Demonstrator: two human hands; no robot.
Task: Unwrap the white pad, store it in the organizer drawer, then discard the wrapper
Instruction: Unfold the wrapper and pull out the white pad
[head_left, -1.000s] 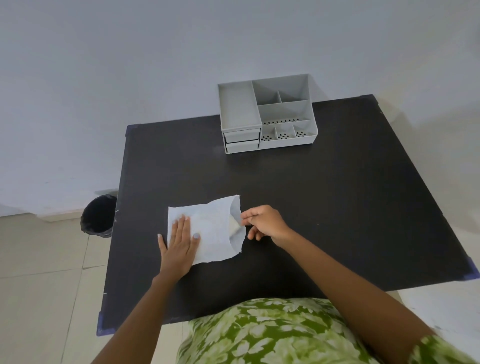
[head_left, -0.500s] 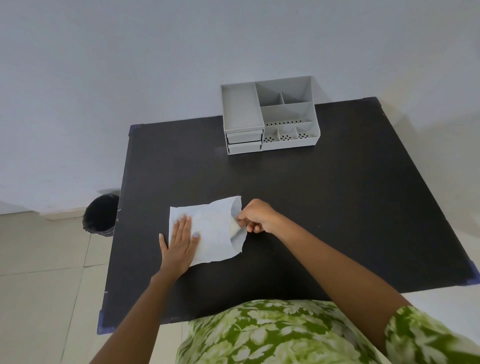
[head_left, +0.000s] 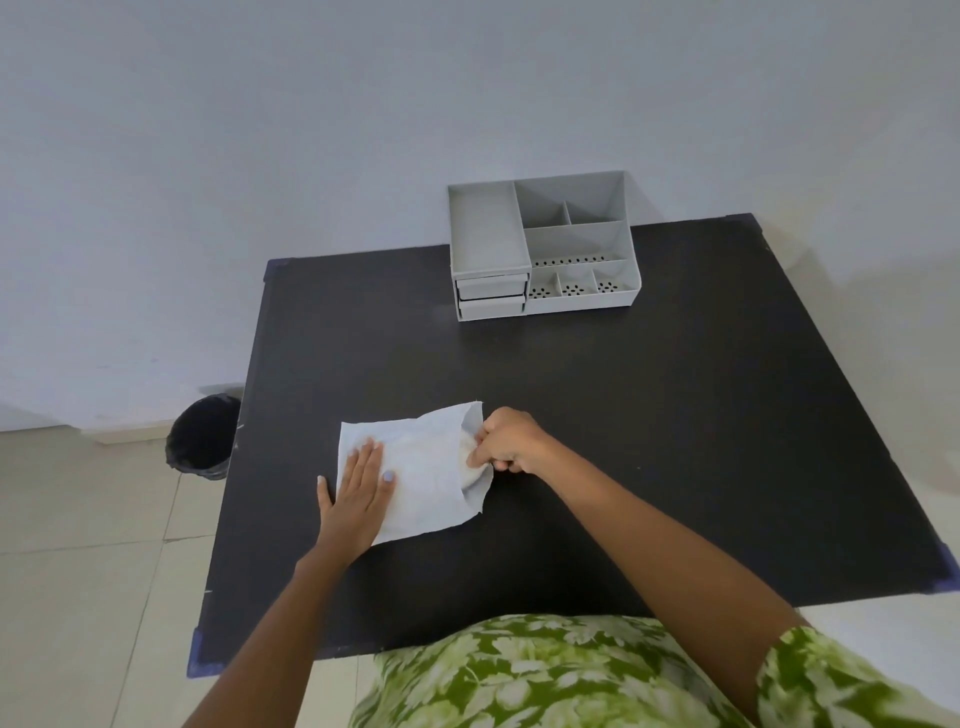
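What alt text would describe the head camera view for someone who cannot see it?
A person's left hand presses a white wrapper flat on a black table while the right hand pinches the pad at its open end. A grey organizer stands behind.

soft, even daylight throughout, no glare. faint shadow right of the organizer (head_left: 543, 247) on the wall (head_left: 260, 130), and dim shading at right of frame. matte table (head_left: 649, 415) without reflections. wide-angle bending toward the frame's edges. slight softness overall, mild blur at lower corners.
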